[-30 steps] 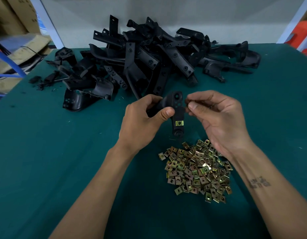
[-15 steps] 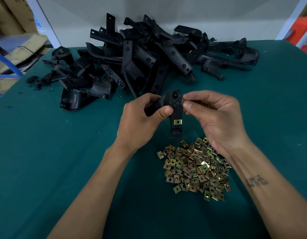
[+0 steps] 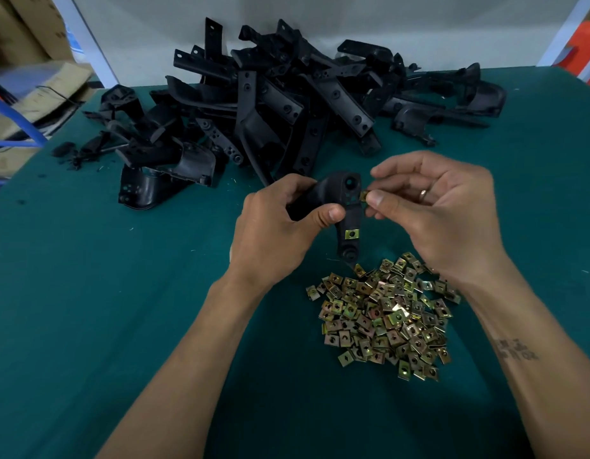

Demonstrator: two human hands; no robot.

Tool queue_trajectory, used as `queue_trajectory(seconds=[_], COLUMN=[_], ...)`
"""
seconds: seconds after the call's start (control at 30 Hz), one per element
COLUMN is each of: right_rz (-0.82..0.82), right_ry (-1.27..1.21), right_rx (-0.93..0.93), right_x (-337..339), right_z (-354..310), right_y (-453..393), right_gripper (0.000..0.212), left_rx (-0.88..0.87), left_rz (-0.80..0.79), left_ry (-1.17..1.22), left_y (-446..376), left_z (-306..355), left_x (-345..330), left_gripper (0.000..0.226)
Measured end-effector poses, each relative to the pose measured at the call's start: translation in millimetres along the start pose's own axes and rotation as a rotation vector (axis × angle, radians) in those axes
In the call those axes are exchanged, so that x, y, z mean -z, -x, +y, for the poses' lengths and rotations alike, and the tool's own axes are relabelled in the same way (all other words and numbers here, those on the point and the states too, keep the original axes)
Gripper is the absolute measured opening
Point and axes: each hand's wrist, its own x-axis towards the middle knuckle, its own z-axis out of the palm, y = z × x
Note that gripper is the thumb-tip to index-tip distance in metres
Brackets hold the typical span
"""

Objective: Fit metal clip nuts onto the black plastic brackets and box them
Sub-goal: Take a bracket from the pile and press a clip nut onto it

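Two hands share one bracket (image 3: pixel 340 207) above the green surface (image 3: pixel 88 309), and I read the split as deliberate. My left hand (image 3: pixel 280 226) wraps the bracket's thick end, thumb pressed across its face, so that the flat arm hangs down toward me with its holes showing. That grip is closed around the plastic and steadies it against a sideways push.

My right hand (image 3: pixel 439 217) pinches a single clip nut (image 3: pixel 364 195) between thumb and forefinger, touching the bracket's right edge up near the top holes. I judge it is being lined up to slide on from the side, since a clip of this kind has to straddle an edge.

Lower on the same arm a fitted nut (image 3: pixel 352 233) already sits square over its hole, so this bracket looks half done.

Loose nuts (image 3: pixel 383 316) lie heaped just below my right hand, near enough for a short reach. Bare brackets are in a pile (image 3: pixel 287 104) at the far side, well apart from the nuts, probably to keep stock from mixing. I see no packing box on the surface; cardboard (image 3: pixel 32 94) shows off to the left.
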Motion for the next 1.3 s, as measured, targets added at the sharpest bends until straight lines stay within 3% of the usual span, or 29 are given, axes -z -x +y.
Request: queue_trajectory(seconds=[0.17,0.6,1.13,1.3], right_rz=[-0.039,0.106,0.255,0.158], right_ry=[0.135,-0.208,-0.114,-0.164], right_rx=[0.018,-0.176,-0.039,-0.037], right_x=[1,-6,-37,-29], right_z=[-1,7,8,11], right_y=[0,-1,17,13], right_gripper=[0.031,0.032,0.029,0.032], left_rx=[-0.028,-0.035,0.004,0.002], left_rz=[0.01,0.119,0.202,0.229], left_ry=[-0.083,-0.27,-0.32,-0.356], left_y=[2,9,11,11], left_z=[0,7,10,8], left_x=[-3,-5,-4,-4], left_gripper=[0.064,0.062,0.063,0.061])
